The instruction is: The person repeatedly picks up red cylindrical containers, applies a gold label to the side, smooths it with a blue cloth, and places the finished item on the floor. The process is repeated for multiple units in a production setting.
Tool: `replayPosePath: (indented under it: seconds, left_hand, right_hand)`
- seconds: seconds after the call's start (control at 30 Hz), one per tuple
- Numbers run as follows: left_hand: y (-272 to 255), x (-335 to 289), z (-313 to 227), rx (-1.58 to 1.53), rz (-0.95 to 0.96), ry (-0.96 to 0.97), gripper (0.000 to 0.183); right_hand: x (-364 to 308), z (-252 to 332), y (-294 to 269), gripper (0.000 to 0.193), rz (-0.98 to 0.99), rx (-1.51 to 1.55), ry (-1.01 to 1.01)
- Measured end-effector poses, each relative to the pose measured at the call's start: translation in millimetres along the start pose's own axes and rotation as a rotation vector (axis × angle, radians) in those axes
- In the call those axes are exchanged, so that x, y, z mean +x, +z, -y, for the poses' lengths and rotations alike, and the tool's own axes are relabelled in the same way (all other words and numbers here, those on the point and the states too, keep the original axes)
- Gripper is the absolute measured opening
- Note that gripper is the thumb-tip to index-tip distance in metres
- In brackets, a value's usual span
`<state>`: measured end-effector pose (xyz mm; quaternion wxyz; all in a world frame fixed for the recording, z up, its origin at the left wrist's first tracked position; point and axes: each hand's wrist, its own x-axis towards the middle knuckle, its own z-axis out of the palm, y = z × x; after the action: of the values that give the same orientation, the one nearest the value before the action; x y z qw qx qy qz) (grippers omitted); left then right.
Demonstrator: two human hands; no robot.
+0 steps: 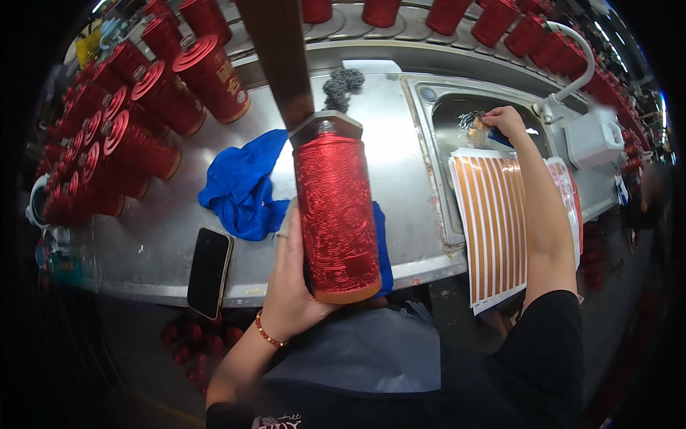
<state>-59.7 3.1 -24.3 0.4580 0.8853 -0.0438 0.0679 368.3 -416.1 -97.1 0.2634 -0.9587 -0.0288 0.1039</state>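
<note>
My left hand (294,300) is closed around the lower left side of a red embossed bottle (336,207) with a gold base. The bottle leans, and its neck sits at the notched end of a brown post (275,50). Over the sink at the right, my right hand (506,123) has its fingers pinched on a small gold-brown piece (476,130); its kind is not clear. Below my right forearm, a sheet with gold stripes (489,229) lies across the sink's front edge. A blue cloth (243,186) lies crumpled left of the bottle.
Many red bottles (214,79) crowd the left side, and more line the back. A phone (209,272) rests on the steel counter's front edge. Steel wool (341,87) lies behind the bottle. Beside the metal sink (446,107) stand a curved faucet (582,57) and a white jug (594,139).
</note>
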Motion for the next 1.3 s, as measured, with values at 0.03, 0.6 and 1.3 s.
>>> replayPosePath:
  seconds: [0.03, 0.6, 1.3]
  left_hand:
    - [-1.0, -1.4, 5.9, -0.023, 0.013, 0.007, 0.138]
    - [10.4, -13.7, 10.9, 0.049, -0.078, 0.119, 0.124]
    - [-2.5, -5.0, -15.2, 0.138, -0.093, 0.007, 0.132]
  right_hand:
    - [0.4, 3.5, 3.1, 0.023, -0.037, 0.000, -0.027]
    - [-238.7, 211.9, -34.4, 0.014, -0.191, -0.025, -0.842]
    - [-260.3, 307.3, -16.2, 0.014, 0.435, 0.265, -1.007]
